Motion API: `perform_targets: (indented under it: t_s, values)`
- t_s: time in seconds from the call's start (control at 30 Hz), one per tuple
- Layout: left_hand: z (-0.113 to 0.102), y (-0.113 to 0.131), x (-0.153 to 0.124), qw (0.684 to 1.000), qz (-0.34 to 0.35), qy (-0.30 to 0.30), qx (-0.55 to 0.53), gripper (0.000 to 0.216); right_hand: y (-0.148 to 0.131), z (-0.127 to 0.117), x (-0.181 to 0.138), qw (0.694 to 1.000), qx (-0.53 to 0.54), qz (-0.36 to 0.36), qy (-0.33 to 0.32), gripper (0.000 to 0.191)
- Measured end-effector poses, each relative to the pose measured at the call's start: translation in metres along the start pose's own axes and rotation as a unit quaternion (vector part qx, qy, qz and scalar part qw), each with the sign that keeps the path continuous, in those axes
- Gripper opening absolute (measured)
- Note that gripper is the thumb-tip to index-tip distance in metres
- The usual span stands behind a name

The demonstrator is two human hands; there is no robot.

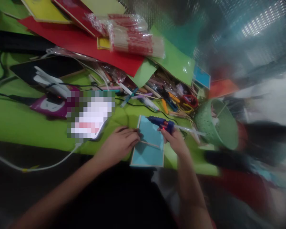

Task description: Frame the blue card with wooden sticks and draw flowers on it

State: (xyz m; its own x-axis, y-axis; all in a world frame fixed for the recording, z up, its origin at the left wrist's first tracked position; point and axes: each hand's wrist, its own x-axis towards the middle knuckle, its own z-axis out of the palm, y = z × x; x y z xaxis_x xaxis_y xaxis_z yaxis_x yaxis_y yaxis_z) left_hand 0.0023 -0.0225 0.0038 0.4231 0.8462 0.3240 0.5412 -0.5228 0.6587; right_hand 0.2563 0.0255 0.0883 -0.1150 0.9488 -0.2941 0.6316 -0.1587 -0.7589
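A blue glue gun (160, 122) with a small red light is gripped in my right hand (173, 140), its nozzle pointing left. From its back end a translucent glue stick (190, 129) sticks out. Below it lies a light-blue rectangular board (147, 156) with pale edges, at the front edge of the table. My left hand (124, 140) reaches over the board's left side with fingers closed together. Between its fingertips is one end of a thin wooden stick (150, 144), which runs to the right across the board.
A phone (97, 117) with a lit, blurred-out screen lies left, beside a purple power strip (50, 106). Markers and sticks clutter the middle. Wrapped stick bundles (135, 39) rest on red card (85, 44). A green bin (215, 124) stands right. Cables cross the green tablecloth (14, 124).
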Motion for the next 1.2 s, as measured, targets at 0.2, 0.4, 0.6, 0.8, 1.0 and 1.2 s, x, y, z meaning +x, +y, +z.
perform_targets:
  t_s: [0.2, 0.4, 0.6, 0.8, 1.0, 1.2]
  values:
    - [0.0, 0.0, 0.0, 1.0, 0.005, 0.005, 0.001, 0.017, 0.001, 0.004, 0.007, 1.0, -0.03, 0.001, -0.003, 0.042]
    - [-0.001, 0.0, 0.001, 1.0, 0.006, 0.005, 0.0, 0.017, 0.004, 0.007, 0.012, 0.999, -0.04, -0.001, 0.004, 0.044]
    - [-0.003, 0.001, 0.002, 1.0, 0.003, 0.002, -0.003, 0.017, 0.004, 0.009, 0.014, 0.999, -0.041, 0.0, -0.003, 0.046]
    - [-0.003, 0.002, 0.002, 1.0, 0.001, 0.0, -0.005, 0.015, 0.005, 0.01, 0.015, 0.999, -0.032, 0.0, -0.002, 0.049]
    - [-0.003, 0.002, 0.002, 1.0, 0.002, -0.006, -0.004, 0.013, 0.009, 0.01, 0.016, 0.999, -0.045, -0.004, -0.005, 0.052]
    - [-0.004, 0.001, 0.002, 1.0, 0.004, -0.009, -0.007, 0.015, 0.012, 0.008, 0.014, 0.999, -0.05, -0.014, 0.006, 0.053]
